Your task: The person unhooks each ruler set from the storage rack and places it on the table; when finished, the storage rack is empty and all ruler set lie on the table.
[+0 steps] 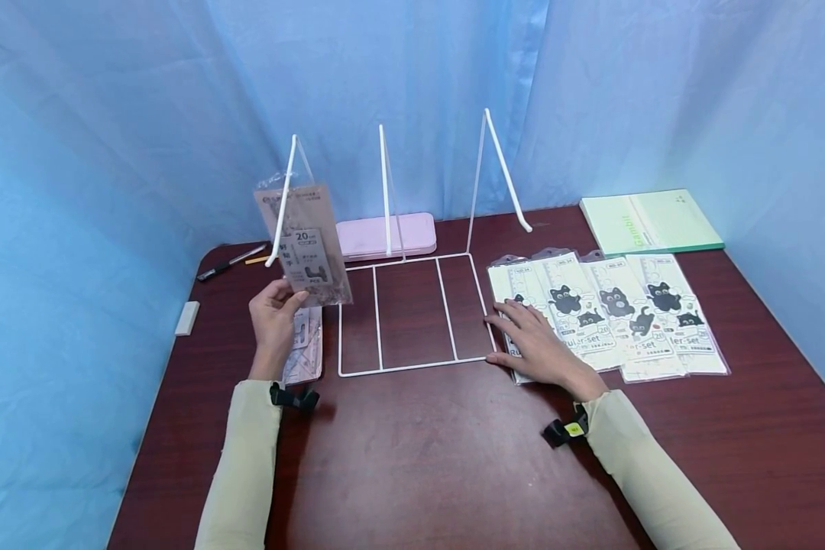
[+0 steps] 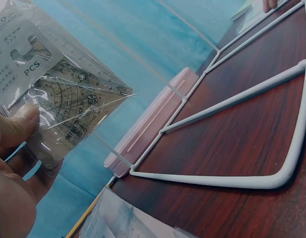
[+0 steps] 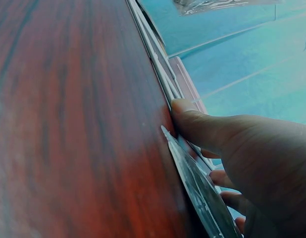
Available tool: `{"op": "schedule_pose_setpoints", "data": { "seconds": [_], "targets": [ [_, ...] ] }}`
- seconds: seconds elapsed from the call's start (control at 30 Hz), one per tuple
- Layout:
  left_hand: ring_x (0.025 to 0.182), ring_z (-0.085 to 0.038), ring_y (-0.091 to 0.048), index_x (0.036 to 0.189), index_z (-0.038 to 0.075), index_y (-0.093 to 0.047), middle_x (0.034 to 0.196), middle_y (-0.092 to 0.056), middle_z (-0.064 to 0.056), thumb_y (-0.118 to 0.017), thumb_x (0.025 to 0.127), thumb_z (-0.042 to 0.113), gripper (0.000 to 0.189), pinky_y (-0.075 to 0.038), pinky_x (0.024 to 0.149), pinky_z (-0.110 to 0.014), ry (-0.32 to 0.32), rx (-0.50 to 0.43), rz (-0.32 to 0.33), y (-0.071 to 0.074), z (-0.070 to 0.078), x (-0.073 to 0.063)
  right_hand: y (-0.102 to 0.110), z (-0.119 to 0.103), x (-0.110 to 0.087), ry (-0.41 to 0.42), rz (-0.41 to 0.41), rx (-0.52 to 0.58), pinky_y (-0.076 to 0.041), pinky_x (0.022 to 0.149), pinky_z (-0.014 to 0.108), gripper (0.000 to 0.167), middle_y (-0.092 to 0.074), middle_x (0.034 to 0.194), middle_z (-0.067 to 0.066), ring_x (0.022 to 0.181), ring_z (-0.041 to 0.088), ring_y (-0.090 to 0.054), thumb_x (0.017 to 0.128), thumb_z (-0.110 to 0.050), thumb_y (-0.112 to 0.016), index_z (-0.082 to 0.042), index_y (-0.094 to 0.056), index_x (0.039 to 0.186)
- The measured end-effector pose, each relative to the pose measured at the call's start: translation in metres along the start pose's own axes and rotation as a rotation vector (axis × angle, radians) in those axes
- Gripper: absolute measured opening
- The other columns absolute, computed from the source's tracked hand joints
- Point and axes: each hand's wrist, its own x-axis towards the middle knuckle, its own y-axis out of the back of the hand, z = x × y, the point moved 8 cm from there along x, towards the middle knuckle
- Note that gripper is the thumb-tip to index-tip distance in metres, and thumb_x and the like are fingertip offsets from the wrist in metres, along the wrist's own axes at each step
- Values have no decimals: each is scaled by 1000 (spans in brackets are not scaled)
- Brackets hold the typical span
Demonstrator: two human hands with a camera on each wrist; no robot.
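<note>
My left hand (image 1: 273, 321) pinches the lower part of a clear-bagged ruler set (image 1: 309, 256) with a brown backing; the wrist view shows a protractor (image 2: 59, 94) inside. The pack stands upright at the left hook (image 1: 284, 198) of a white wire rack (image 1: 419, 366). The hook crosses before the pack; I cannot tell whether it passes through its hole. My right hand (image 1: 539, 347) lies loosely spread over the rack's right base edge and the nearest cat-printed ruler set (image 1: 502, 279). Its thumb (image 3: 185, 111) touches the base wire.
More cat-printed ruler sets (image 1: 615, 286) lie overlapping at the right, with a green notebook (image 1: 681, 221) behind. A pink case (image 1: 412, 233) sits behind the rack. Another pack (image 1: 305, 359) lies below the left hand. A pen (image 1: 230, 262) and a white eraser-like block (image 1: 187, 318) are at far left.
</note>
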Motion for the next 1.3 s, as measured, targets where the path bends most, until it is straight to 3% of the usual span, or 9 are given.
{"op": "schedule_pose_setpoints", "data": {
  "seconds": [0.33, 0.73, 0.97, 1.3],
  "targets": [
    [77, 5, -67, 107, -14, -67, 83, -70, 26, -66, 91, -5, 18, -53, 70, -14, -12, -15, 2, 5, 2, -9, 0, -1, 1, 19, 21, -9, -28, 116, 64, 68, -47, 151, 23, 144, 45, -37, 86, -40, -76, -8, -54, 142],
    [74, 3, -66, 101, -11, -68, 81, -71, 24, -66, 88, -11, 13, -52, 68, -14, 10, -36, 1, 11, 1, -20, 1, -1, 1, 11, 13, -5, -28, 117, 64, 68, -46, 152, 22, 145, 45, -36, 87, -39, -76, -7, -54, 142],
    [76, 2, -67, 99, -1, -72, 84, -73, 22, -67, 89, -9, 14, -53, 69, -14, 7, -23, 3, 15, 1, -27, 0, 0, 1, -3, -9, -4, -26, 118, 63, 68, -44, 154, 22, 146, 44, -35, 88, -41, -75, -8, -53, 143],
    [73, 2, -65, 102, -14, -68, 82, -72, 22, -67, 88, -11, 15, -51, 66, -14, 10, -15, -13, 18, 6, -37, -1, 0, 1, 4, 1, -10, -27, 117, 64, 67, -45, 153, 22, 146, 44, -36, 88, -40, -75, -8, -54, 143]
  ]
}}
